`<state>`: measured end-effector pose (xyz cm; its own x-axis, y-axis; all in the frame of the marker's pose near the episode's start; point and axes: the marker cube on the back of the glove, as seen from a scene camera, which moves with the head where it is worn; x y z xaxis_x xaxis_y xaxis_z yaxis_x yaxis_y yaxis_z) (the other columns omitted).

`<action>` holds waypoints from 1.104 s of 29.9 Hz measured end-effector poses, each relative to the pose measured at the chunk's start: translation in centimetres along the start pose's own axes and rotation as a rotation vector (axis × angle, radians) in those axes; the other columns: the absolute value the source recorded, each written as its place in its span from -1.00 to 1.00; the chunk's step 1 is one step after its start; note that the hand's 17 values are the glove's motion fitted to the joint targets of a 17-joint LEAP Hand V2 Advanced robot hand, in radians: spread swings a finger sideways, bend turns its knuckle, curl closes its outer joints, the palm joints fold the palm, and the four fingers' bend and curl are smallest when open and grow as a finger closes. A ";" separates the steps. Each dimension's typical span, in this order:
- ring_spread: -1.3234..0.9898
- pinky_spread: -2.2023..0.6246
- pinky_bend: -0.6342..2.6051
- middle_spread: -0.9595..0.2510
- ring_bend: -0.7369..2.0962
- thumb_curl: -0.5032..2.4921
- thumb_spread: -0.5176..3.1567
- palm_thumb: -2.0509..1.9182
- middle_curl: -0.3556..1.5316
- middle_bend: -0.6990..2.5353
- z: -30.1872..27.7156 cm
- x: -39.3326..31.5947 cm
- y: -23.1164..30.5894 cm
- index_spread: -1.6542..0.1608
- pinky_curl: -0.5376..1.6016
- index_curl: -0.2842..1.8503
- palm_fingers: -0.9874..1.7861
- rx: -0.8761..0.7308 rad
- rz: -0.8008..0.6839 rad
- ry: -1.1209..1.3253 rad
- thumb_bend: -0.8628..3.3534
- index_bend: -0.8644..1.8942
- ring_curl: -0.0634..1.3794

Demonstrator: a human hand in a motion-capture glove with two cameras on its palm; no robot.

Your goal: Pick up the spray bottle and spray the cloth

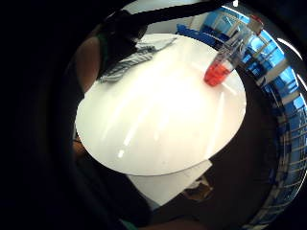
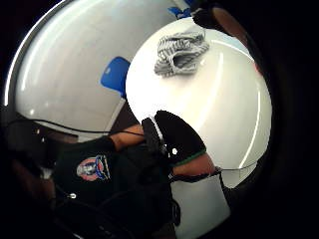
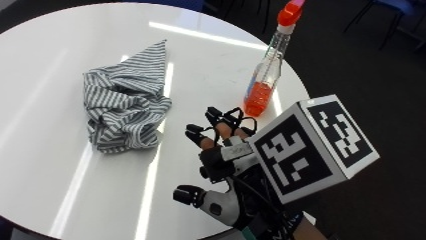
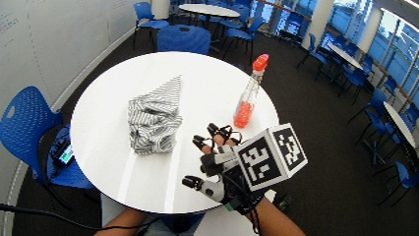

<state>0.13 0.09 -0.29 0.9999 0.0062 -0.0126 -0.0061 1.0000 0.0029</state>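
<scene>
A clear spray bottle (image 3: pixel 268 67) with an orange-red cap and orange liquid in its lower part stands upright near the right edge of the round white table (image 3: pixel 60 45). A crumpled grey-and-white striped cloth (image 3: pixel 126 107) lies to its left. My gloved right hand (image 3: pixel 216 150) hovers over the table's near right part, a little short of the bottle, its fingers spread and holding nothing. The bottle (image 1: pixel 225 60) and cloth (image 1: pixel 132 60) also show in the little finger side palm view. In the thumb side palm view the cloth (image 2: pixel 179 52) lies at the table's far part.
Blue chairs (image 4: pixel 29 130) stand around the table (image 4: pixel 111 162), and more tables and chairs (image 4: pixel 209 14) fill the room behind. The person's bare other hand (image 4: pixel 121 223) is at the table's near edge.
</scene>
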 end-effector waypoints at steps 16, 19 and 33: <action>0.21 0.72 -0.35 0.62 -0.31 -0.56 -0.17 0.24 -0.46 -0.46 -2.6 0.6 1.0 0.39 -0.28 -0.50 0.06 0.061 0.040 0.033 -0.51 -0.20 -0.68; 0.21 0.73 -0.35 0.62 -0.31 -0.55 -0.15 0.24 -0.45 -0.47 -1.8 -1.0 0.3 0.38 -0.27 -0.49 0.05 0.067 0.022 -0.008 -0.52 -0.20 -0.67; 0.21 0.73 -0.39 0.63 -0.28 -0.51 -0.11 0.27 -0.40 -0.45 -1.4 5.6 -3.4 0.37 -0.25 -0.45 0.12 0.157 0.145 -0.090 -0.56 -0.23 -0.61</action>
<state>5.78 -3.26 -1.79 0.9859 0.1425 0.0882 -0.1549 0.9758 0.1543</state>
